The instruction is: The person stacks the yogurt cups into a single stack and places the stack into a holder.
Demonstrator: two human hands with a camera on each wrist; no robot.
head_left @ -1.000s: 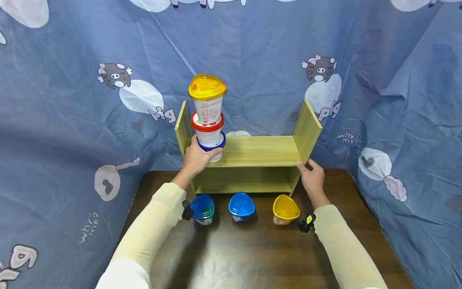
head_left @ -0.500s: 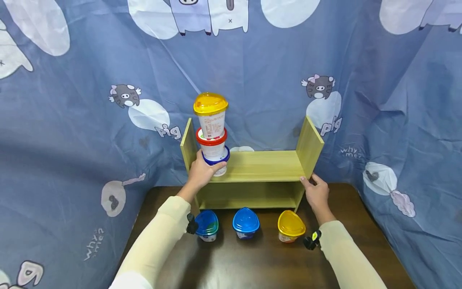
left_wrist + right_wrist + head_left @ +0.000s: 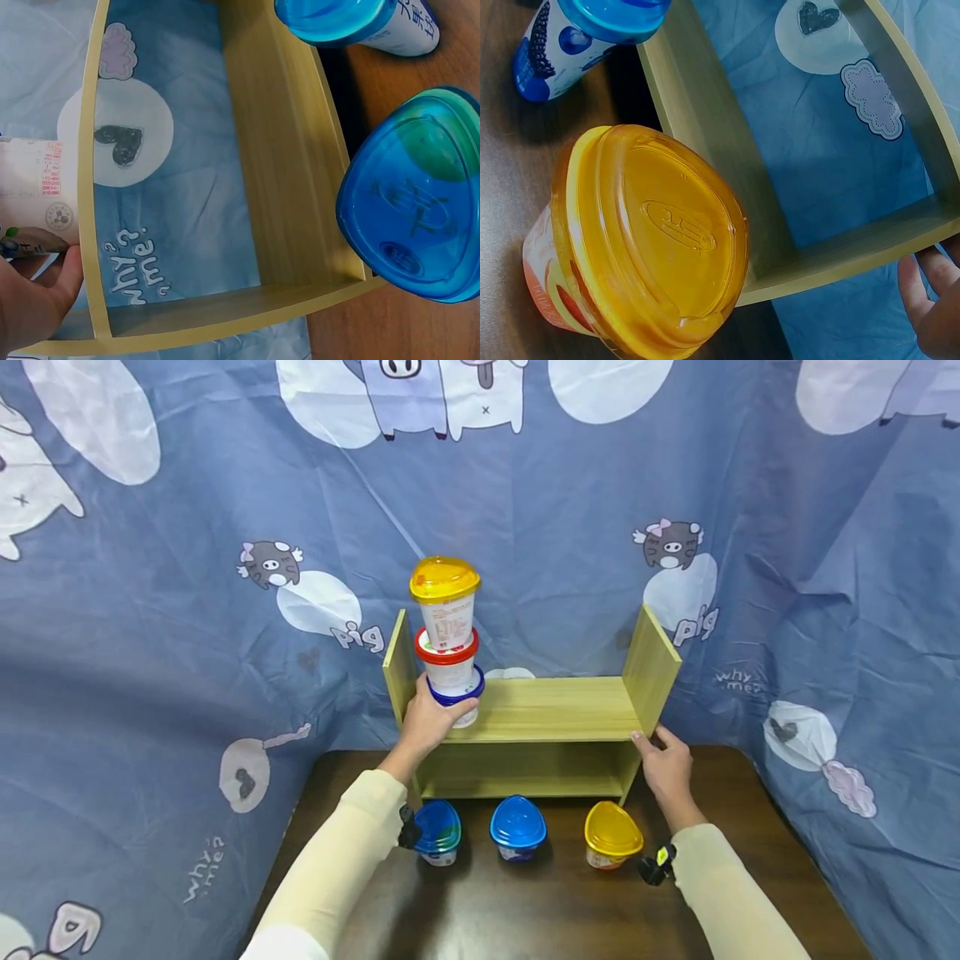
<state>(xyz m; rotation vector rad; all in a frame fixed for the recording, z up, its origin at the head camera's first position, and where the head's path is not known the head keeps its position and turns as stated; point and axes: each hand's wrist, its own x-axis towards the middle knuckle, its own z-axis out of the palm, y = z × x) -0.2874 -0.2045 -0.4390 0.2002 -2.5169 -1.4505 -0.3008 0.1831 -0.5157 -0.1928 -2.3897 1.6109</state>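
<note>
My left hand grips the lowest cup of a three-cup stack at the left end of the wooden shelf's upper board. This white cup has a dark blue rim. A red-rimmed cup stands on it, topped by a white cup with a domed yellow lid. In the left wrist view, thumb and fingers hold the cup's lower part; its upper part is out of frame. My right hand holds the shelf's right side, thumb at the front edge and fingers around the outer face.
In front of the shelf, a cup with a blue-green lid, one with a blue lid and one with a yellow lid stand on the dark wooden table. A blue patterned cloth hangs behind and at both sides.
The head view has tilted upward, so the whole scene sits lower and slightly further right. Both hands, the stack and the shelf keep their places relative to each other.
</note>
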